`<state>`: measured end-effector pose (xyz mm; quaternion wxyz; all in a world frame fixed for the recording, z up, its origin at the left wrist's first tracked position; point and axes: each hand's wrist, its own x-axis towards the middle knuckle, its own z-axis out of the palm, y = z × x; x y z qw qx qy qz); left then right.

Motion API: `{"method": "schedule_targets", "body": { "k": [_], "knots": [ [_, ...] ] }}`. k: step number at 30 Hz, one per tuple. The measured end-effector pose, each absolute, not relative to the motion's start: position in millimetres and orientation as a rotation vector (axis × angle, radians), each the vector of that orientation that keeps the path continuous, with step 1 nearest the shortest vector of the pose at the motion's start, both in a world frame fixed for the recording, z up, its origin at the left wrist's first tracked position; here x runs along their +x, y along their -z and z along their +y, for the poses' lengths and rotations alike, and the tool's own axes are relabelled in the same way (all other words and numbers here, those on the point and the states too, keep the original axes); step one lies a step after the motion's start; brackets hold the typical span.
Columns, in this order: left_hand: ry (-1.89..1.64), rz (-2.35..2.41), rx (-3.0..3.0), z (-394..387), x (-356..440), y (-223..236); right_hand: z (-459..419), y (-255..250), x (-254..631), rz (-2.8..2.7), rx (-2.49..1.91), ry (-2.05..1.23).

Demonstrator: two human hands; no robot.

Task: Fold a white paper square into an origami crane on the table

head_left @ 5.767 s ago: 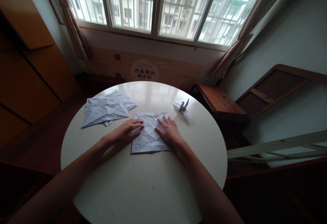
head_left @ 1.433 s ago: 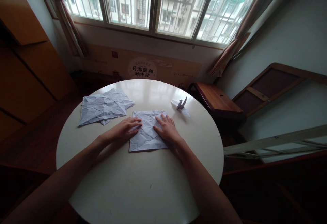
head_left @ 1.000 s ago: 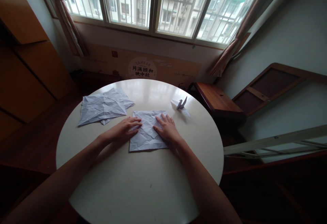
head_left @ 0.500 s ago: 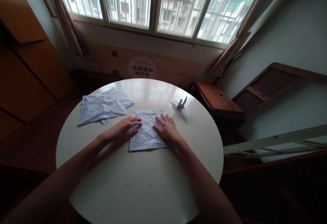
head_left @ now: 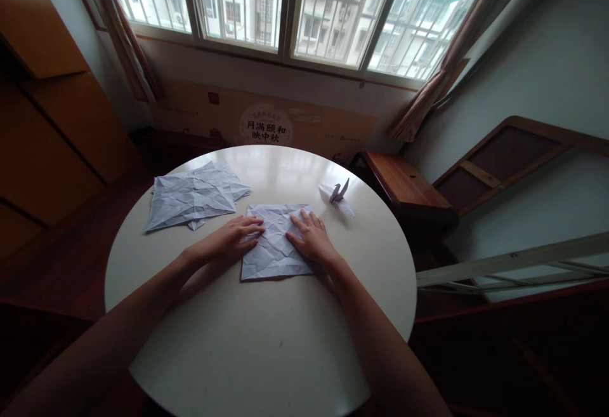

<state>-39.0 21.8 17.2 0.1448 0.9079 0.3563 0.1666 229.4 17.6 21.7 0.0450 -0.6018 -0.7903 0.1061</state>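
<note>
A creased white sheet of paper (head_left: 273, 258) lies flat on the round white table (head_left: 228, 347), criss-crossed with fold lines. My left hand (head_left: 238, 236) rests at the sheet's left edge, fingers stretched out over it. On the right part of the same sheet, my right hand (head_left: 310, 236) lies flat with its fingers spread. Neither hand grips anything. A stack of similarly creased sheets (head_left: 190, 198) sits to the left, beyond my left hand. Past my right hand stands a folded paper crane (head_left: 339, 193).
A wooden side table (head_left: 404, 182) stands just behind the right side of the round table. Orange-brown cabinets (head_left: 61, 138) line the left, and a barred window (head_left: 285, 11) with curtains fills the far wall. A pale rail (head_left: 514, 258) runs along the right.
</note>
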Motion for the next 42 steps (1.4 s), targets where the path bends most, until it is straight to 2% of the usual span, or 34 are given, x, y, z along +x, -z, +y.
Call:
{"method": "schedule_targets", "body": {
  "k": [42],
  "knots": [
    [-0.451, 1.033, 2.595, 21.4, -39.2, -18.9, 17.3, -22.7, 230.0, -2.419, -1.832, -0.329]
  ]
}}
